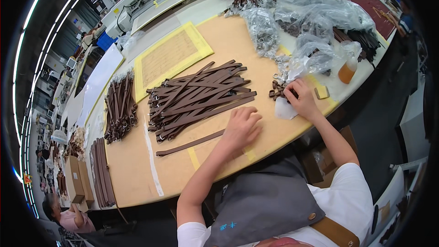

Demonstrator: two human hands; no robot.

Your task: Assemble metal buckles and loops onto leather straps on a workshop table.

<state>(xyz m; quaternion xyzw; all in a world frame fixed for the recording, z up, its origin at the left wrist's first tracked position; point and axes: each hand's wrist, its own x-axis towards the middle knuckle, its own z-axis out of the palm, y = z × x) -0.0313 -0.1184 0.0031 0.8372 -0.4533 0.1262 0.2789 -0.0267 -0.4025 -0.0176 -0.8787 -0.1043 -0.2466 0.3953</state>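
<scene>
My right hand (302,98) is at the small heap of brown leather loops (275,92), fingers curled in a pinch around a small dark brown piece that looks like one of them. Under that wrist lies a white slip (285,109). My left hand (243,127) hovers low over the table, fingers bent and apart, slightly blurred, with nothing visible in it. A single brown strap (190,145) lies flat, its right end passing behind my left wrist. Just beyond is a large criss-crossed pile of brown straps (201,96) with metal buckles at their left ends.
Left of the pile stand a buckled strap bundle (121,107) and stacked plain straps (102,171). Plastic bags of metal hardware (261,29), a bottle of amber liquid (347,71) and a yellow block (322,92) sit at right. A yellow-edged board (206,48) lies behind. Another person (73,217) works at lower left.
</scene>
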